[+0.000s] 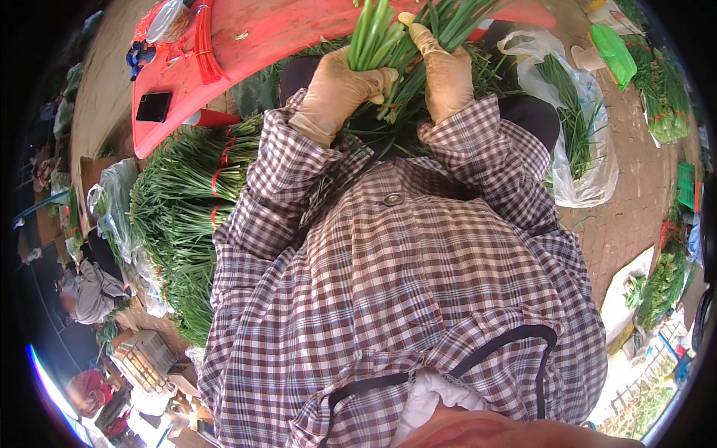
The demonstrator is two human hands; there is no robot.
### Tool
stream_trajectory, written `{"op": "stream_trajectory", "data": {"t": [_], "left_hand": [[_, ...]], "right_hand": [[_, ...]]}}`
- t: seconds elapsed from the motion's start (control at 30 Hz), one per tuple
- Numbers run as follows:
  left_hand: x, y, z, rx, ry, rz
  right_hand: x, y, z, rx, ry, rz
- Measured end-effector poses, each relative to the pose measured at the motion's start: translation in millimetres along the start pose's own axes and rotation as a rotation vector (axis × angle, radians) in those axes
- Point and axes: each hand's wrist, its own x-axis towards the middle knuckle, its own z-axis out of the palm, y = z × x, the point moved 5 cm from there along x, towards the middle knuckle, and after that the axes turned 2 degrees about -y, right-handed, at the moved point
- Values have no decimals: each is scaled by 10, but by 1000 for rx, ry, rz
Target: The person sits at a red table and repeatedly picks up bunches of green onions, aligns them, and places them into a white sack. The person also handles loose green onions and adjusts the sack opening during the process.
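Note:
My left hand (350, 87), in a pale work glove, is closed around a bundle of light green stalks (372, 39), perhaps garlic chives. Close by, my gloved right hand (445, 73) grips thin dark green leaves (456, 22) of what looks like the same kind of plant. Both hands are above my lap, near the edge of a red table (274, 42). Loose greens (392, 120) lie below and between my wrists. The upper ends of both handfuls run past the top of the picture.
On the table are red ties (206, 47), a clear plastic tub (167, 21) and a black phone (154, 107). Bunches of greens with red bands (190, 218) are stacked at my left. A plastic bag (588, 179) of greens rests on the paving at my right. A person (92, 291) is at far left.

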Motion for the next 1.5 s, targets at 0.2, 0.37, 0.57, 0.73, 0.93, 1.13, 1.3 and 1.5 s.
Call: {"op": "stream_trajectory", "data": {"t": [0.2, 0.37, 0.57, 0.73, 0.93, 1.13, 1.3, 1.5], "left_hand": [[-18, -41, -345, 11, 91, -103], [-95, -63, -793, -84, 156, -144], [-84, -73, -776, 57, 60, -162], [-71, 39, -486, 109, -80, -124], [-184, 233, -438, 159, -167, -82], [-195, 320, -558, -31, 120, -13], [-64, 158, -261, -95, 168, 28], [28, 98, -237, -163, 197, -57]], "right_hand": [[155, 290, -420, -10, -42, 103], [388, 154, -987, 63, 194, 36], [285, -162, -811, -69, -54, -210], [41, 1, -122, -260, -379, -194], [-66, 97, 116, -403, -601, -180], [-79, 31, 5, -79, -368, 202], [-271, 30, 314, -10, -337, 260], [-273, 154, 387, -272, -309, 195]]}}
